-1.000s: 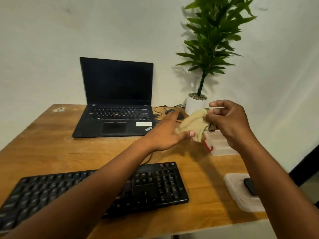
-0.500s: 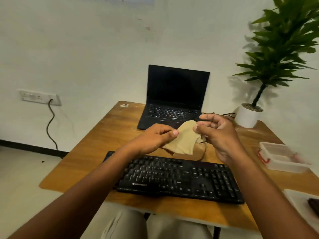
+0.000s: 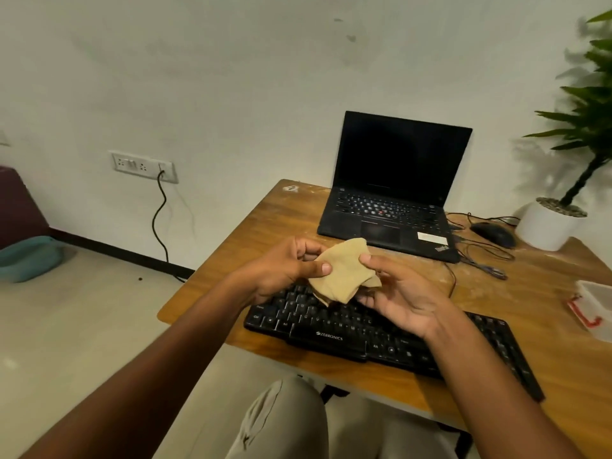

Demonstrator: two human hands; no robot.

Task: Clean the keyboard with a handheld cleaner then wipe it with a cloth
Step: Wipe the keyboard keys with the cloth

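Observation:
A tan cloth (image 3: 344,274) hangs bunched between both my hands, just above the black keyboard (image 3: 334,332) that lies along the near edge of the wooden table (image 3: 530,293). My left hand (image 3: 284,270) pinches the cloth's left side with thumb on top. My right hand (image 3: 400,293), palm up, pinches its right side with the thumb. No handheld cleaner shows in this frame.
A black laptop (image 3: 390,193) stands open behind the keyboard. Right of it lie a black mouse (image 3: 493,234) with cables and a white plant pot (image 3: 546,223). A clear plastic box (image 3: 592,306) sits at the right edge. My knees are under the table's near edge.
Both hands carried the cloth from the table's far right toward me, over the keyboard. My right hand turned palm up. The view swung left and down.

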